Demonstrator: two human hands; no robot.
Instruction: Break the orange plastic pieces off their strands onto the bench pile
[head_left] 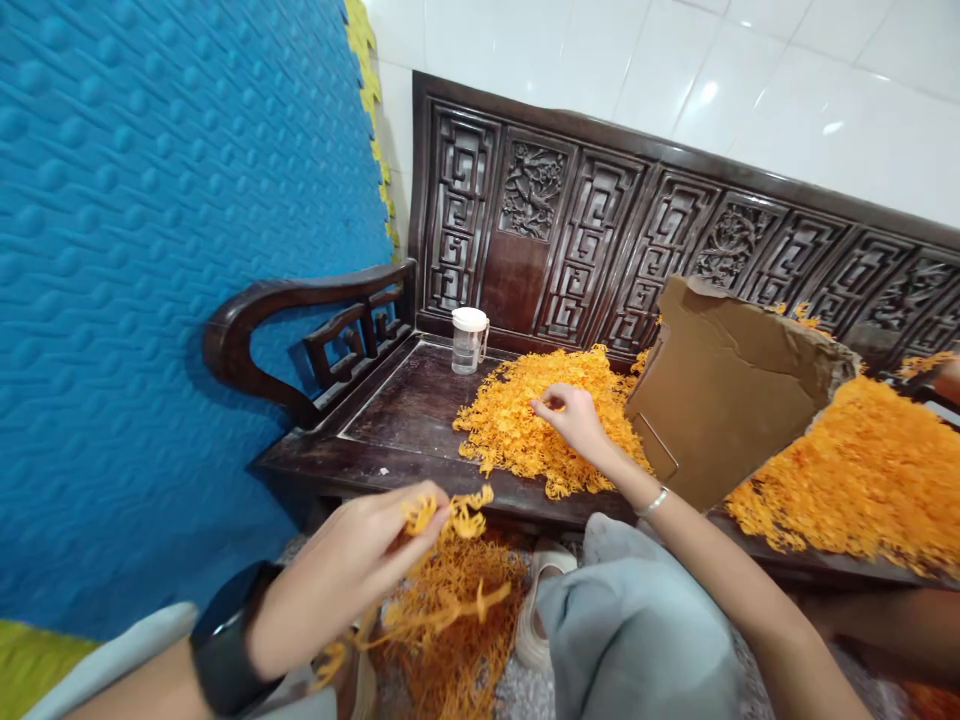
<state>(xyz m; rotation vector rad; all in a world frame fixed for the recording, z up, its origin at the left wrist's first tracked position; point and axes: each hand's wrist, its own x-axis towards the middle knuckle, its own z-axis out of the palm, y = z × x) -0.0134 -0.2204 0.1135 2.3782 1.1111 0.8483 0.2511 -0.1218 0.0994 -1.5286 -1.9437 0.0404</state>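
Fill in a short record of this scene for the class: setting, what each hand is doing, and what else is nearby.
setting: carved wooden bench beside a blue mat
left hand: pinches orange pieces, low, in front of the bench
right hand: fingertips on the orange pile on the seat
cardboard: leans between that pile and a second pile
jar: clear, white lid, upright behind the pile
floor: orange strands below the left hand

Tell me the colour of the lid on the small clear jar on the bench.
White; the jar lid shows clearly in the head view.
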